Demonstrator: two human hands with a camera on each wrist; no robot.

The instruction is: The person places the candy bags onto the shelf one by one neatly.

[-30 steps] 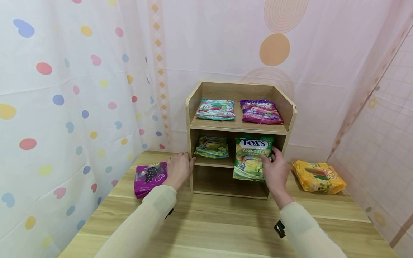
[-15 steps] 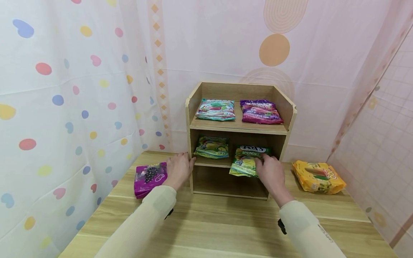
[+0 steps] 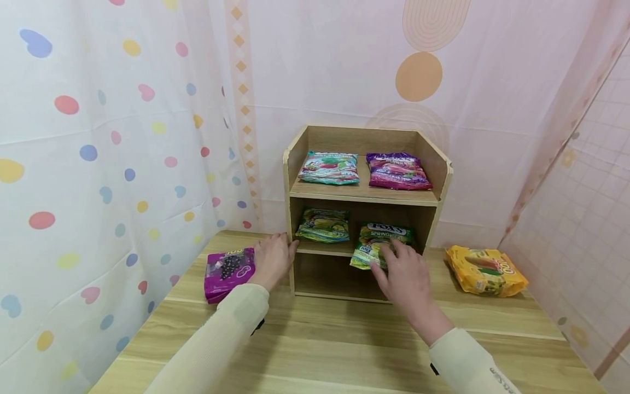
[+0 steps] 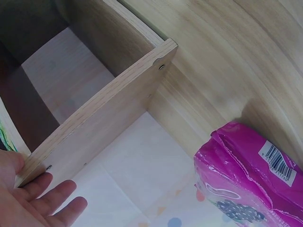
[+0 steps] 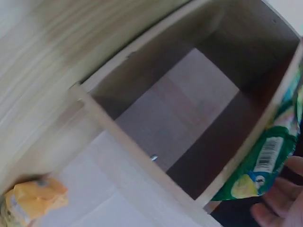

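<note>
My left hand (image 3: pixel 272 258) holds the left side panel of a small wooden shelf unit (image 3: pixel 364 197). In the left wrist view, its thumb and fingers (image 4: pixel 39 185) lie on either side of the panel's front edge. A green FOX'S Spring Tea candy bag (image 3: pixel 365 250) rests on the right of the middle shelf, its lower end jutting past the front edge. Over that bag's right front is my right hand (image 3: pixel 407 279), fingers spread and loosely bent, gripping nothing. The right wrist view shows the bag's barcode end (image 5: pixel 258 172) beside the fingertips. Another green candy bag (image 3: pixel 323 224) lies on the middle shelf's left.
On the top shelf lie a teal candy bag (image 3: pixel 331 167) and a purple candy bag (image 3: pixel 397 171). A purple packet with dark berries (image 3: pixel 228 273) is on the wooden table (image 3: pixel 315 350) at left, a yellow packet (image 3: pixel 487 271) at right. Patterned curtains (image 3: pixel 334 65) hang behind.
The right hand lowered the green bag from upright to lying on the middle shelf, then let go and drew slightly back toward the front. The left hand has stayed put.
</note>
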